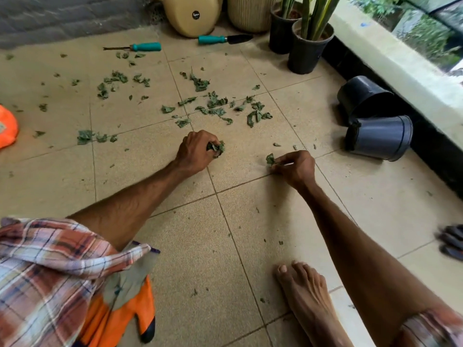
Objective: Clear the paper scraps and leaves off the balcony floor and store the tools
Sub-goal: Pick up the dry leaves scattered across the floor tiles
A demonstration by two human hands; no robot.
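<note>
Several torn green leaf scraps [215,103] lie scattered over the beige tiled balcony floor [250,221], mostly ahead of my hands. My left hand [196,150] grips a small bunch of green scraps against the floor. My right hand [295,166] pinches one green scrap [270,159] just above the tiles. Two teal-handled garden tools lie at the far side: a fork [140,47] on the left and a trowel [223,39] on the right.
Two empty black pots [375,136] lie on their sides by the ledge at right. Two potted plants [305,46] and beige planters [193,13] stand at the back. An orange glove [117,314] lies by my knee, dark gloves [453,241] at far right, an orange object [7,126] at left.
</note>
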